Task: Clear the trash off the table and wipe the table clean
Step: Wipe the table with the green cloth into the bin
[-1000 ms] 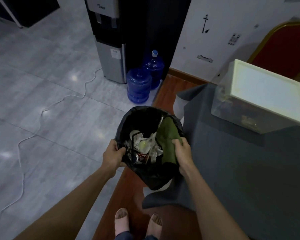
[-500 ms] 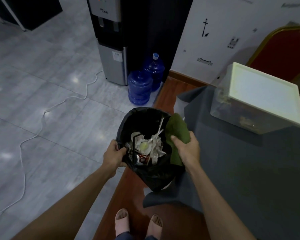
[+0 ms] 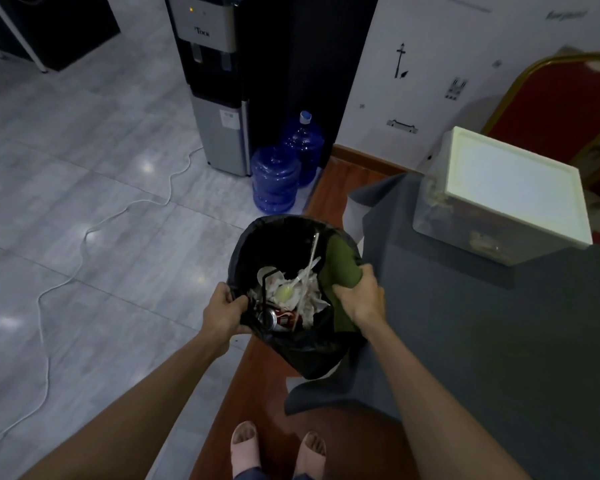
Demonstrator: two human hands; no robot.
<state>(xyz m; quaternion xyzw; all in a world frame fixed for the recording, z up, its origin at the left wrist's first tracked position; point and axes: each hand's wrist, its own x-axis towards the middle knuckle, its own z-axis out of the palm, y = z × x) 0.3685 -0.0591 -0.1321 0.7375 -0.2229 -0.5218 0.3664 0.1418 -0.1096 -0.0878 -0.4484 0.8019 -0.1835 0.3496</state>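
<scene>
A black trash bag (image 3: 309, 355) hangs open beside the table's left edge. My left hand (image 3: 224, 313) grips its left rim. Inside lie crumpled white paper (image 3: 305, 299), a red drink can (image 3: 279, 318) and a plastic spoon. My right hand (image 3: 361, 299) is closed on a green cloth (image 3: 342, 268), which drapes over the bag's right rim and down its side. The table (image 3: 482, 341) is covered with a dark grey cloth and lies to the right of the bag.
A clear box with a white lid (image 3: 506, 195) stands on the table's far side. A red chair (image 3: 561, 102) is behind it. Two blue water jugs (image 3: 276, 178) and a water dispenser (image 3: 219, 84) stand on the floor ahead. A white cable (image 3: 80, 244) runs across the tiles.
My right hand with the green cloth shifted from inside the bag's mouth to its right rim. My left hand kept its hold on the bag.
</scene>
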